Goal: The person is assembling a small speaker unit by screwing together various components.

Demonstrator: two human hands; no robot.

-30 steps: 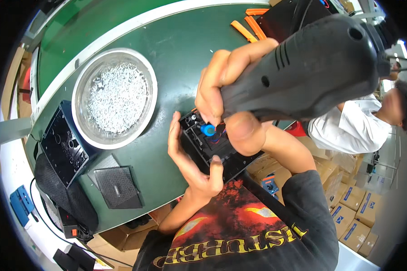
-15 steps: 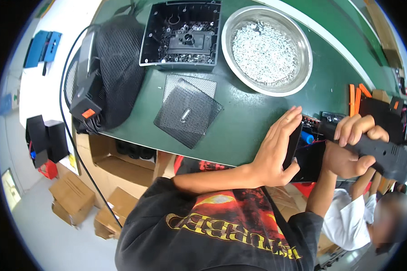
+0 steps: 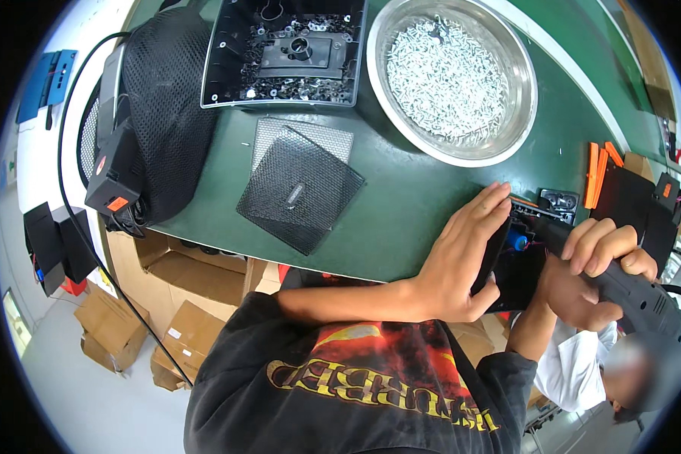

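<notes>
My left hand (image 3: pixel 458 265) braces the wall of a black housing (image 3: pixel 518 280) at the table's right front, fingers stretched along it and thumb bent round its near edge. Inside the housing are a blue cylindrical part (image 3: pixel 517 240) and thin wires. My right hand (image 3: pixel 583 284) wraps round a dark grey corded power screwdriver (image 3: pixel 639 295), whose nose points into the housing; its tip is hidden. Just beyond lies a small black part (image 3: pixel 558 199) with round details.
A steel bowl of screws (image 3: pixel 530 98) and a black bin of small parts (image 3: pixel 212 87) stand at the back. Mesh panels (image 3: pixel 299 189) lie mid-table, a black mesh bag (image 3: pixel 166 106) left. Orange strips (image 3: pixel 596 174) are at right. Another person (image 3: pixel 571 371) is nearby at lower right.
The view has shifted slightly. The screwdriver's nose has moved lower and nearer to the housing's inside, with my right hand still round it. My left hand keeps its place on the housing.
</notes>
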